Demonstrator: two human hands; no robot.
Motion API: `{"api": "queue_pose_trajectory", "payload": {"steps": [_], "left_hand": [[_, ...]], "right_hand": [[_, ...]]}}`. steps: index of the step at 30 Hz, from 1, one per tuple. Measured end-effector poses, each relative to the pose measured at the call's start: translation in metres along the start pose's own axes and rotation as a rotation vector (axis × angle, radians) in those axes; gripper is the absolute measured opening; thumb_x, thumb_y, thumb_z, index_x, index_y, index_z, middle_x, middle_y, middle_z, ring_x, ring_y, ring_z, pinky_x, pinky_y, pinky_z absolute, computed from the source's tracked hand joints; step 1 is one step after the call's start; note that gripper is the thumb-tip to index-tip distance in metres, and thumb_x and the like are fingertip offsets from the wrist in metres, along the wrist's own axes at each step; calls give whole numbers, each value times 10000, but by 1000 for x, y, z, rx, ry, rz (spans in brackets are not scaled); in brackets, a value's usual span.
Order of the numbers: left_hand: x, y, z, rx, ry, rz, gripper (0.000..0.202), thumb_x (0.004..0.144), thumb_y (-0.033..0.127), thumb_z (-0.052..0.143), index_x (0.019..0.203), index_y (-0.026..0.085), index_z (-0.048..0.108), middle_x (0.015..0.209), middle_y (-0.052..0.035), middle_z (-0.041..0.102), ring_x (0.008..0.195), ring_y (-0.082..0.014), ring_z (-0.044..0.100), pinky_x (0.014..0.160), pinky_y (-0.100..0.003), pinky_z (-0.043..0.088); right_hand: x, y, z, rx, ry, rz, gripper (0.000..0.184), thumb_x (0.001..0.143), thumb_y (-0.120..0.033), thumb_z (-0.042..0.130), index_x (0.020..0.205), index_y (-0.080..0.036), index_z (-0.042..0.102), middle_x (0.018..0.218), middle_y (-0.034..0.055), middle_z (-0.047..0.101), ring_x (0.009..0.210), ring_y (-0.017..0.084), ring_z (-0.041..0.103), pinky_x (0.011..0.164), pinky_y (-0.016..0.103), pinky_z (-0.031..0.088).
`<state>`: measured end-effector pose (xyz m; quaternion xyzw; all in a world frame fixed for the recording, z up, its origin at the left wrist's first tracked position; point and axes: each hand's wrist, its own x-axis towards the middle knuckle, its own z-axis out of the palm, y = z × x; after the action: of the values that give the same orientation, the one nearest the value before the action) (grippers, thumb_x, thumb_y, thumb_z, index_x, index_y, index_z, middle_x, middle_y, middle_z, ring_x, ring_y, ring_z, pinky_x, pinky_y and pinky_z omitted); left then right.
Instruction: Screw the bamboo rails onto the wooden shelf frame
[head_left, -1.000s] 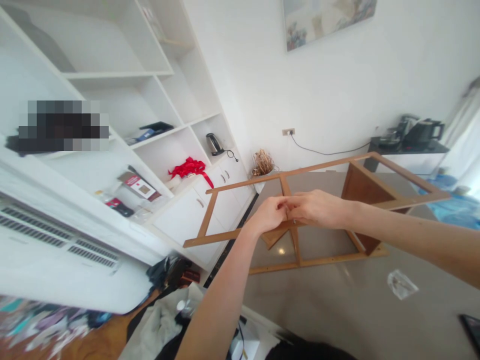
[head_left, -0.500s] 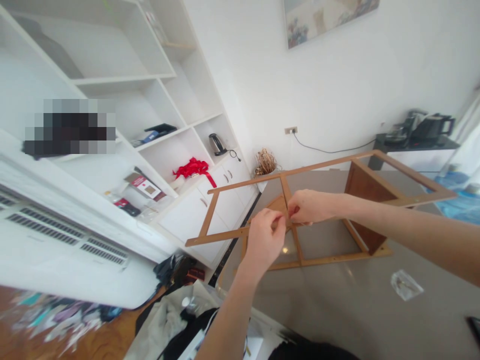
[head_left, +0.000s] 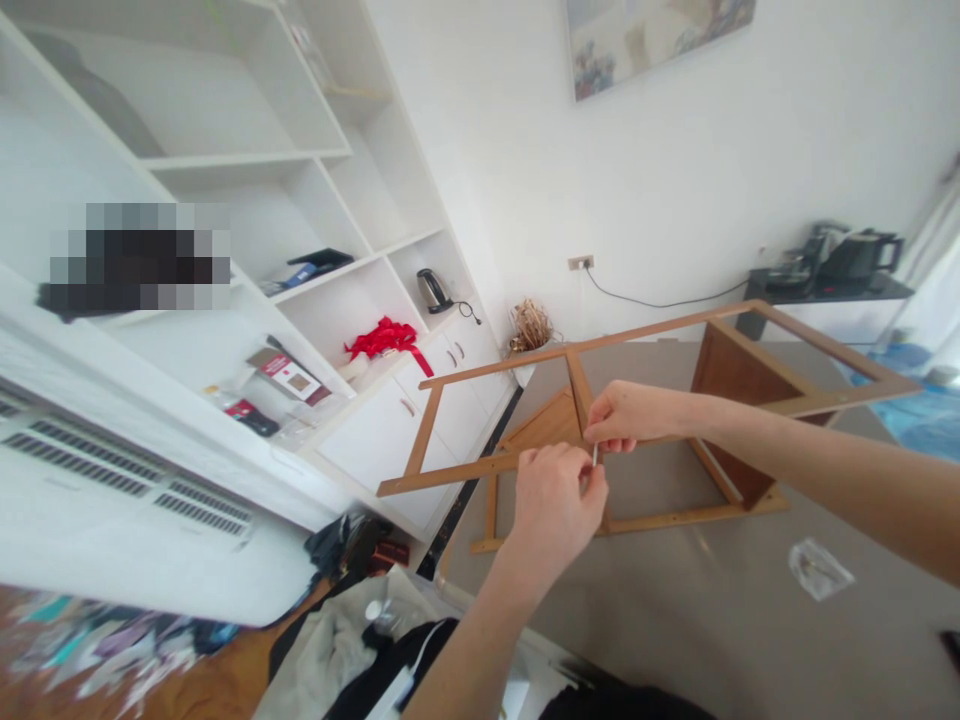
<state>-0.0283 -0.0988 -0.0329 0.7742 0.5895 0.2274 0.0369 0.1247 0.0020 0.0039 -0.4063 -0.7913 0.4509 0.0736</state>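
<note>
The left hand [head_left: 556,500] and right hand [head_left: 637,412] each clamp a fingertip grip on a small pale stick [head_left: 595,455], at the near side of a wooden frame [head_left: 450,474] on the desk [head_left: 675,600]. The red-marked box [head_left: 289,376] and bottle [head_left: 251,412] carry writing too blurred to read.

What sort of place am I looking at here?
Probably a home, perhaps a living or dining room: a painting hangs on the wall, and a kettle stands in the white shelves.

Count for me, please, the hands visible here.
2: the left hand, nearer the camera, and the right hand, beyond it, both at the wooden frame. I see no others.
</note>
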Motion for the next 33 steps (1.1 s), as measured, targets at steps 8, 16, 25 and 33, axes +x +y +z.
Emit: {"api": "queue_pose_trajectory", "payload": {"steps": [8,16,25,33], "left_hand": [[14,-39,-20,134,-48,70,292,931,278,461,784,215,706,822,-45,659,830,-190,588,808,-357,360],[49,-52,-29,102,-159,213,273,892,198,481,844,236,747,794,-43,677,767,-186,606,765,-312,424],[69,-46,-21,112,-190,279,309,851,110,453,907,223,734,844,-51,704,786,-189,630,745,-293,448],[63,-42,-19,31,-132,251,232,829,89,487,890,206,679,894,-51,710,844,-203,638,762,-295,438]], "right_hand": [[4,4,0,-107,22,-65,233,757,-309,495,619,-166,617,609,4,626,550,119,543,519,218,427],[-3,5,3,-519,180,-335,219,821,-192,474,866,-198,688,761,6,670,669,140,577,607,234,385],[-9,4,5,-791,170,-601,345,882,-115,466,1137,-246,656,1064,68,665,918,178,627,725,249,428],[-10,-5,4,-904,135,-627,287,934,-165,442,1100,-204,673,1119,91,637,980,207,583,769,294,436]]}}
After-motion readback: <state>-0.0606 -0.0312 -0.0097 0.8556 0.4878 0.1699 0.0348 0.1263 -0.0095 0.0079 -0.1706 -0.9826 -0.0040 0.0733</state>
